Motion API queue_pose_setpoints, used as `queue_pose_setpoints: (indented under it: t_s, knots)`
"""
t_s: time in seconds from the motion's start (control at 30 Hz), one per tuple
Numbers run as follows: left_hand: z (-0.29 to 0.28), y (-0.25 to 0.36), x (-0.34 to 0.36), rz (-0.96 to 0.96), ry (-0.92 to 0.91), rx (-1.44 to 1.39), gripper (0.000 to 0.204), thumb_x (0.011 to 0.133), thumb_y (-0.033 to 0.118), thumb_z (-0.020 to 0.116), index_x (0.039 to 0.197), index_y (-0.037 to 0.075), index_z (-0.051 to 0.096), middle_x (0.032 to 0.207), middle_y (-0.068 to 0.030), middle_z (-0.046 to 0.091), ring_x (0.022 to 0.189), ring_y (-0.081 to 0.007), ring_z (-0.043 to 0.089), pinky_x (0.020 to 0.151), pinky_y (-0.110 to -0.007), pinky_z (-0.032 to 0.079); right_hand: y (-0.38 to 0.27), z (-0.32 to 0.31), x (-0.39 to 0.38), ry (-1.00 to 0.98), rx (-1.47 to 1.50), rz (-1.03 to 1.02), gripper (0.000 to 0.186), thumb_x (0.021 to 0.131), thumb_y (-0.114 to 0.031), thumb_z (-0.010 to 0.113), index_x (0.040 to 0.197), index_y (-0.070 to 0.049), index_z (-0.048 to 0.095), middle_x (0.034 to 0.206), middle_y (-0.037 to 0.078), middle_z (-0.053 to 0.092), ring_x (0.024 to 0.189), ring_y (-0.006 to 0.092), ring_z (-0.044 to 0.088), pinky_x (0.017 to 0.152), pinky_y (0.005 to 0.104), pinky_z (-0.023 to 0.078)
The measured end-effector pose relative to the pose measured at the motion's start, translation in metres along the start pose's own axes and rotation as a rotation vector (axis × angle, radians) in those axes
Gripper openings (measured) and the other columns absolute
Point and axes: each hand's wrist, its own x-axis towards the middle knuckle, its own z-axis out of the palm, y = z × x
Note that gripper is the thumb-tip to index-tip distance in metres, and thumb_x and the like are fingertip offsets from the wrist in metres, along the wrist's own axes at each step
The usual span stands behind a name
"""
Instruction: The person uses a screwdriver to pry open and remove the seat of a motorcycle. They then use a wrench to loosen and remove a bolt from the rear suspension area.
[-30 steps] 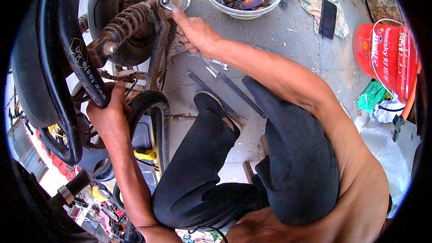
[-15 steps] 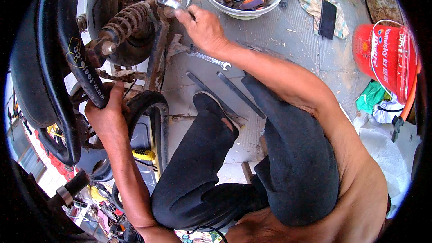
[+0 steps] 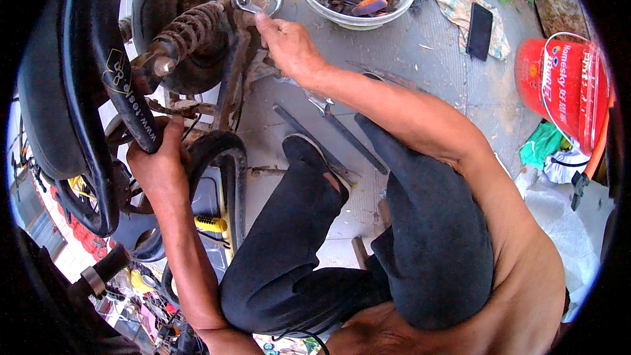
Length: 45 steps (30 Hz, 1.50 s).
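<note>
My right hand [image 3: 292,49] is closed on a shiny wrench [image 3: 246,4]. The wrench's ring end sits at a bolt where the dirty coil-spring shock absorber [image 3: 190,29] meets the mount beside the rear wheel [image 3: 148,3]. Most of its handle is hidden by my fingers. Lower left, my left hand [image 3: 158,164] wraps round the lower end of a black padded bar [image 3: 131,108] on the bike; some of its fingers are out of sight behind it. Under my right forearm, another wrench [image 3: 319,102] lies on the floor, partly covered.
A white bucket [image 3: 358,24] of tools stands beyond my right hand. To its right a phone [image 3: 480,31] rests on a cloth [image 3: 453,3]. A red bucket [image 3: 562,82] is at the far right. Black bars [image 3: 358,144] lie near my foot. The bike's seat [image 3: 52,105] fills the left.
My right hand has swung slightly down and toward me with the wrench, whose ring end stays at the bolt. My forearm now covers more of the wrench on the floor. My left hand keeps its grip.
</note>
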Motion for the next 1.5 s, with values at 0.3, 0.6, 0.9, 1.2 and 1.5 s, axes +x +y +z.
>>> queue_pose_setpoints:
  t_s: [0.3, 0.6, 0.9, 1.2, 1.5]
  knots:
    - [0.002, 0.002, -0.002, 0.003, 0.013, 0.002, 0.022, 0.079, 0.021, 0.072, 0.084, 0.0, 0.067, 0.056, -0.0034, 0.056, 0.046, -0.0109, 0.05, 0.046, -0.026, 0.036, -0.011, 0.0, -0.005, -0.244, 0.463, 0.318, 0.061, 0.097, -0.064, 0.034, 0.084, -0.005, 0.048, 0.059, -0.002, 0.034, 0.049, 0.0098, 0.035, 0.043, 0.0283, 0.031]
    - [0.002, 0.003, -0.003, 0.01, 0.027, 0.01, 0.023, 0.079, 0.021, 0.072, 0.084, 0.0, 0.067, 0.057, -0.0034, 0.057, 0.047, -0.0117, 0.051, 0.048, -0.027, 0.038, 0.002, 0.021, 0.003, -0.169, 0.613, 0.461, 0.063, 0.098, -0.061, 0.03, 0.098, -0.003, 0.054, 0.07, 0.002, 0.044, 0.059, 0.0143, 0.047, 0.055, 0.0332, 0.048]
    - [0.0, 0.005, -0.003, 0.01, 0.014, 0.03, 0.022, 0.08, 0.02, 0.072, 0.084, -0.001, 0.067, 0.056, -0.0035, 0.057, 0.047, -0.0116, 0.051, 0.048, -0.027, 0.039, 0.005, 0.007, 0.0, -0.156, 0.696, 0.418, 0.055, 0.101, -0.053, 0.034, 0.112, -0.004, 0.057, 0.077, 0.001, 0.045, 0.061, 0.0119, 0.039, 0.058, 0.031, 0.041]
    - [0.001, 0.005, -0.003, -0.003, 0.006, 0.023, 0.022, 0.08, 0.02, 0.072, 0.085, -0.001, 0.068, 0.057, -0.0034, 0.057, 0.047, -0.0116, 0.052, 0.048, -0.026, 0.039, 0.003, 0.004, 0.001, -0.057, 0.657, 0.288, 0.043, 0.102, -0.044, 0.044, 0.106, -0.004, 0.06, 0.075, 0.0, 0.047, 0.061, 0.0099, 0.044, 0.058, 0.028, 0.045]
    - [-0.001, 0.003, -0.003, 0.013, 0.009, 0.023, 0.022, 0.08, 0.021, 0.072, 0.084, 0.0, 0.068, 0.057, -0.0031, 0.057, 0.047, -0.0116, 0.052, 0.049, -0.027, 0.039, 0.005, 0.012, -0.003, -0.074, 0.544, 0.206, 0.042, 0.102, -0.041, 0.043, 0.102, -0.003, 0.059, 0.073, 0.002, 0.049, 0.061, 0.012, 0.048, 0.059, 0.0298, 0.049]
